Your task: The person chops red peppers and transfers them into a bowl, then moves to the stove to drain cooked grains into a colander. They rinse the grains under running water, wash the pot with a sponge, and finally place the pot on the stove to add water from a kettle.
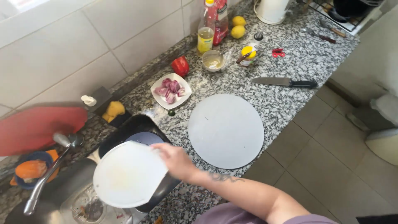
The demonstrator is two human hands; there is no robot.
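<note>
My right hand (176, 159) grips the edge of a round white cutting board (128, 174) and holds it over the sink (62, 195), partly above a black pan (137, 124). A faint yellowish stain shows on the board's face. A second, larger round white board (226, 130) lies flat on the speckled granite counter (290, 54), just right of my hand. My left hand is out of sight.
A white square dish of cut red onions (171, 90), a red pepper (180, 66), a small bowl (213, 61), oil bottles (206, 35), lemons (238, 27) and a kitchen knife (286, 82) sit on the counter. Faucet (45, 174) at left; red board (39, 126) behind it.
</note>
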